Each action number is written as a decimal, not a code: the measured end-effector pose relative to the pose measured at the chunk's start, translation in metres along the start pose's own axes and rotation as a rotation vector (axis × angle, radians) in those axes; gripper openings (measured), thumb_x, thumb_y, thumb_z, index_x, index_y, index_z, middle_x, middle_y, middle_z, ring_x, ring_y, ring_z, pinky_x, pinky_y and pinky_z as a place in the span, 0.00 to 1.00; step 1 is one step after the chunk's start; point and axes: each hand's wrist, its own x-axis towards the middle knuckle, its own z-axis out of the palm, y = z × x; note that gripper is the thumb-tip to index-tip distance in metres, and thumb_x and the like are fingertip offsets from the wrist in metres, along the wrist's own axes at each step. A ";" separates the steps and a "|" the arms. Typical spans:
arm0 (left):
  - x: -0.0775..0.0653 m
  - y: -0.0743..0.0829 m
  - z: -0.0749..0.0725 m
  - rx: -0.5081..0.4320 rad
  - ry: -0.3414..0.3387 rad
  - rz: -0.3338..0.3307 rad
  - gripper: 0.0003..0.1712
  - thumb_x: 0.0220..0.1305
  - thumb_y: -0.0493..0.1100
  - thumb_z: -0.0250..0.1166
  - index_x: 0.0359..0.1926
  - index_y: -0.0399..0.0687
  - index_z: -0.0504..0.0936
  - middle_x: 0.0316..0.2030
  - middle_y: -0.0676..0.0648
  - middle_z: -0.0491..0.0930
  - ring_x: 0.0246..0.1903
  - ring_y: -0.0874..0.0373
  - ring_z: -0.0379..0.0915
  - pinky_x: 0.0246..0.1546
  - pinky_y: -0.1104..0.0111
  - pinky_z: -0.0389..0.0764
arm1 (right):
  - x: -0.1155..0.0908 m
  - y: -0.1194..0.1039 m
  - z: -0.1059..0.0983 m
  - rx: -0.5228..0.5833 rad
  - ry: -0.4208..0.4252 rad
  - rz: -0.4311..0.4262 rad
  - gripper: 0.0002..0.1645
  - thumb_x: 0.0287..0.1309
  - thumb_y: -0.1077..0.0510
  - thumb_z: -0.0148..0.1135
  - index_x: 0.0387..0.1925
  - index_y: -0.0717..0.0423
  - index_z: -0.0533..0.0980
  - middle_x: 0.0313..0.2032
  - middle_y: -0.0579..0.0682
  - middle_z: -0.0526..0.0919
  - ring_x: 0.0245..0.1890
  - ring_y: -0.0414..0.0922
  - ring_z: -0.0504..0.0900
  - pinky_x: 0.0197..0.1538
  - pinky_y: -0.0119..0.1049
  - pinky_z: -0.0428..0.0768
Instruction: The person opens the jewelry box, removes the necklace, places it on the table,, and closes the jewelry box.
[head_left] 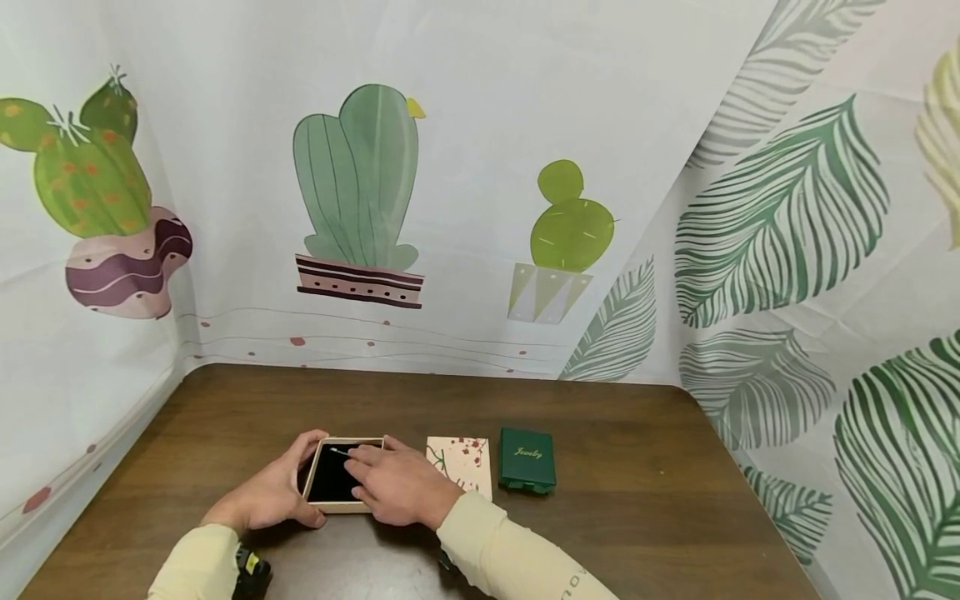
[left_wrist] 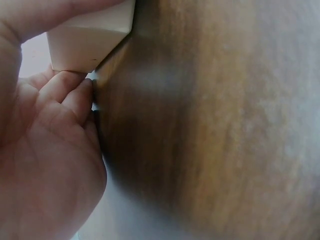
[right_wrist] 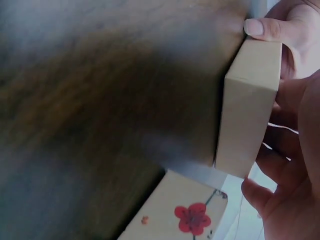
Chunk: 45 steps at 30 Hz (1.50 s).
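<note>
A shallow cream box [head_left: 341, 507] with a black lining [head_left: 330, 479] lies open on the brown table. My left hand [head_left: 272, 492] grips its left end, thumb at the near corner and fingers at the far one. In the left wrist view, the thumb crosses the box's pale wall [left_wrist: 92, 42]. My right hand [head_left: 405, 483] reaches over the box from the right. Its extended fingertips rest over the lining, right at a small, thin silvery piece [head_left: 340, 452]. The right hand hides part of the box's right side.
Right of the box lies a cream lid [head_left: 468, 462] with red blossoms, partly behind the right hand. Beside it sits a dark green box [head_left: 527, 460] marked "Jewelry". The wooden table [head_left: 637, 500] meets a printed fabric backdrop at its far edge.
</note>
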 end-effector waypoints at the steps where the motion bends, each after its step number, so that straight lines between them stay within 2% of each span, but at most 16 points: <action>1: 0.000 0.000 0.000 0.000 0.001 -0.001 0.66 0.36 0.36 0.84 0.73 0.42 0.53 0.71 0.32 0.67 0.47 0.58 0.77 0.47 0.76 0.74 | 0.001 -0.001 0.000 -0.005 0.001 0.003 0.28 0.81 0.43 0.44 0.74 0.43 0.71 0.75 0.38 0.70 0.77 0.33 0.65 0.79 0.40 0.65; 7: 0.000 0.000 0.000 -0.014 0.002 -0.001 0.67 0.36 0.36 0.84 0.74 0.42 0.52 0.72 0.32 0.66 0.48 0.58 0.77 0.47 0.77 0.74 | 0.005 -0.006 0.002 -0.025 0.043 0.026 0.23 0.79 0.46 0.51 0.67 0.42 0.76 0.71 0.36 0.75 0.73 0.32 0.70 0.77 0.42 0.69; 14: -0.001 -0.001 0.001 -0.034 0.002 0.021 0.66 0.36 0.35 0.84 0.74 0.41 0.52 0.70 0.31 0.67 0.46 0.59 0.78 0.47 0.76 0.75 | 0.012 -0.010 0.009 -0.054 0.176 0.061 0.08 0.71 0.49 0.62 0.46 0.37 0.85 0.60 0.33 0.84 0.63 0.28 0.80 0.72 0.43 0.75; 17: -0.001 -0.001 0.001 -0.023 0.009 0.031 0.67 0.35 0.35 0.84 0.74 0.40 0.52 0.70 0.31 0.68 0.46 0.61 0.77 0.47 0.77 0.75 | 0.014 -0.011 0.011 -0.084 0.224 0.071 0.03 0.68 0.50 0.65 0.37 0.37 0.84 0.50 0.30 0.88 0.52 0.28 0.85 0.70 0.43 0.77; 21: -0.001 -0.001 0.001 -0.013 0.013 0.030 0.67 0.35 0.36 0.84 0.74 0.40 0.53 0.70 0.31 0.68 0.47 0.61 0.77 0.47 0.77 0.74 | 0.016 -0.012 0.012 -0.106 0.280 0.087 0.10 0.61 0.52 0.69 0.26 0.38 0.78 0.29 0.31 0.84 0.37 0.29 0.87 0.69 0.42 0.78; 24: -0.001 -0.001 0.000 -0.006 0.017 0.024 0.67 0.35 0.36 0.85 0.74 0.40 0.53 0.70 0.32 0.68 0.46 0.59 0.77 0.47 0.77 0.74 | 0.018 -0.012 0.013 -0.110 0.315 0.096 0.13 0.55 0.55 0.72 0.21 0.38 0.76 0.23 0.32 0.80 0.33 0.28 0.86 0.69 0.39 0.78; 28: -0.001 -0.001 0.000 0.006 0.014 0.017 0.68 0.35 0.37 0.85 0.74 0.41 0.53 0.70 0.32 0.68 0.47 0.58 0.78 0.48 0.77 0.73 | 0.021 -0.011 0.013 -0.106 0.332 0.094 0.10 0.50 0.57 0.73 0.23 0.39 0.80 0.25 0.33 0.84 0.35 0.29 0.86 0.68 0.35 0.78; 36: -0.001 0.001 0.000 0.026 0.011 -0.002 0.68 0.35 0.38 0.85 0.75 0.41 0.52 0.72 0.33 0.68 0.48 0.57 0.77 0.48 0.78 0.72 | 0.028 -0.006 0.011 -0.131 0.284 0.060 0.08 0.51 0.57 0.75 0.33 0.41 0.85 0.29 0.35 0.86 0.37 0.30 0.86 0.67 0.29 0.77; 43: 0.000 0.001 0.000 0.032 0.016 -0.009 0.68 0.35 0.38 0.85 0.75 0.42 0.53 0.72 0.34 0.68 0.51 0.56 0.75 0.49 0.78 0.71 | 0.033 -0.003 0.011 -0.141 0.271 0.050 0.11 0.53 0.53 0.75 0.39 0.43 0.85 0.36 0.37 0.88 0.39 0.35 0.85 0.52 0.25 0.81; 45: 0.000 0.000 0.000 0.030 0.011 -0.008 0.68 0.35 0.38 0.85 0.75 0.43 0.53 0.72 0.34 0.68 0.51 0.55 0.75 0.49 0.78 0.71 | 0.033 -0.003 0.011 -0.136 0.263 0.056 0.13 0.53 0.52 0.75 0.42 0.43 0.85 0.38 0.37 0.89 0.40 0.35 0.85 0.52 0.25 0.81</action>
